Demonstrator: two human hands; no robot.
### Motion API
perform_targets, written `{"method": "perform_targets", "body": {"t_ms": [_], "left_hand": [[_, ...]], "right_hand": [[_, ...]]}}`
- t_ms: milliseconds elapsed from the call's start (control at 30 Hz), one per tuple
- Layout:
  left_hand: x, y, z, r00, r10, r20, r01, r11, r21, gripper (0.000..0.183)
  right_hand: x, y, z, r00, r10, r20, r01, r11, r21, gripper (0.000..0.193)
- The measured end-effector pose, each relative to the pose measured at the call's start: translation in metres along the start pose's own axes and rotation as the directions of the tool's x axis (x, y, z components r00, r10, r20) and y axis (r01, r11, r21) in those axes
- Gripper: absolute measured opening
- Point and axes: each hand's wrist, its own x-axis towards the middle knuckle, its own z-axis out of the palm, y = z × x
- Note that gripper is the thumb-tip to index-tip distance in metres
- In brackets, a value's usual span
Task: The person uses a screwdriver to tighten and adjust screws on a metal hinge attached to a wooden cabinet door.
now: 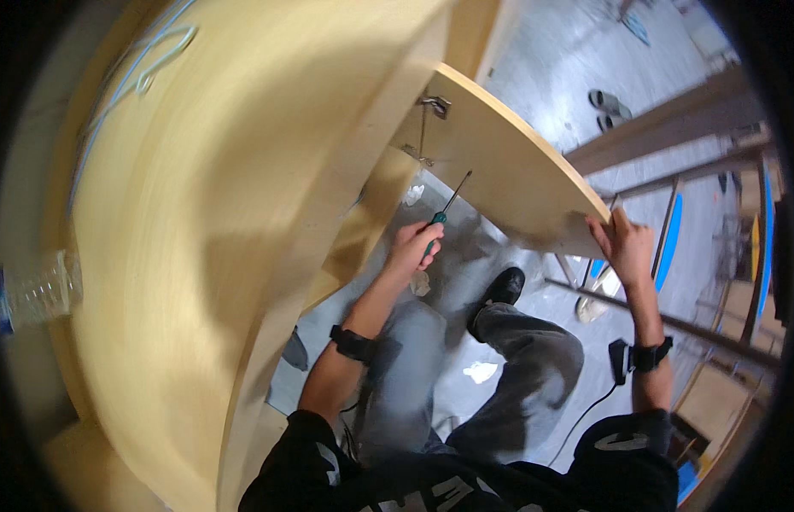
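Left hand (411, 250) wrapping shut round green-handled screwdriver (444, 212), tip aiming at door hinge (434, 105). Right hand (623, 246) clamping free edge of open cabinet door (508, 162), fingers curled over it. Door prob. stiff, lightish, smooth (best gripping at edge). Sitting low beside wood cabinet (243, 213); grey floor (568, 51), bottle (34, 294) atop.

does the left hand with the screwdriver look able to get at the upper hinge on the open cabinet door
Probably yes. The left hand holds the green-handled screwdriver with its tip aimed up toward the upper hinge, and nothing lies between them. The right hand grips the cabinet door at its outer edge, well clear.
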Motion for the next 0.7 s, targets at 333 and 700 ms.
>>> {"method": "perform_targets", "body": {"t_ms": [333,700], "left_hand": [[-0.035,-0.054,0.086,0.991,-0.079,-0.105,0.034,0.924,-0.38,0.024],[-0.012,-0.014,0.068,0.738,0.576,-0.352,-0.48,0.814,0.327,0.025]], "right_hand": [[0.003,0.009,0.001,0.992,0.086,0.093,-0.084,0.996,-0.021,0.046],[0.0,0.01,0.001,0.968,0.208,0.137,-0.2,0.977,-0.075,0.04]]}}
